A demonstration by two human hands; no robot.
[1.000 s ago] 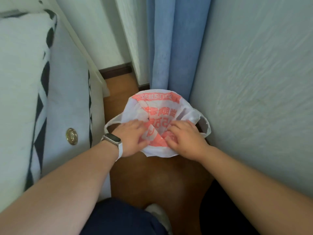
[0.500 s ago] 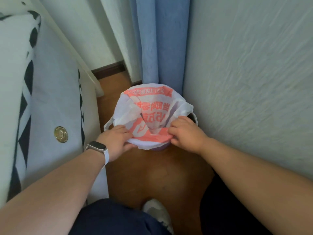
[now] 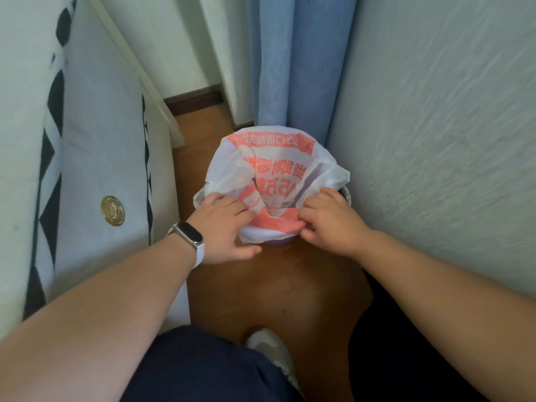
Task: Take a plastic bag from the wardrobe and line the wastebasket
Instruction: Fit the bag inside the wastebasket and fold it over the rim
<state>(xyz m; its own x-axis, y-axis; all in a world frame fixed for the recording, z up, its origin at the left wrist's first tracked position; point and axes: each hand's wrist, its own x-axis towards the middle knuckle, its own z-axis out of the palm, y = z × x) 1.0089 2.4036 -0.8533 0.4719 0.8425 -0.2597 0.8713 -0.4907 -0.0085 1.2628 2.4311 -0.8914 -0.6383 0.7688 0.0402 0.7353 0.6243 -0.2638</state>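
Observation:
A white plastic bag (image 3: 272, 169) with orange-red print is spread over the mouth of a small wastebasket (image 3: 280, 242), of which only a purple sliver shows under the near edge. My left hand (image 3: 224, 227), with a watch on the wrist, presses and grips the bag's near-left edge over the rim. Fingers of my right hand (image 3: 330, 220) pinch the bag's near-right edge. The bag's middle sags down into the basket. A bag handle pokes out at the right by the wall.
The basket stands on a wooden floor (image 3: 278, 285) in a narrow gap. A white cabinet (image 3: 95, 158) with a round brass knob (image 3: 112, 210) is on the left, a pale wall (image 3: 435, 140) on the right, a blue curtain (image 3: 293, 62) behind. My shoe (image 3: 269, 346) is below.
My hands moved from the bag's middle out to its near edge. The bag has opened up and its centre has sunk into the basket.

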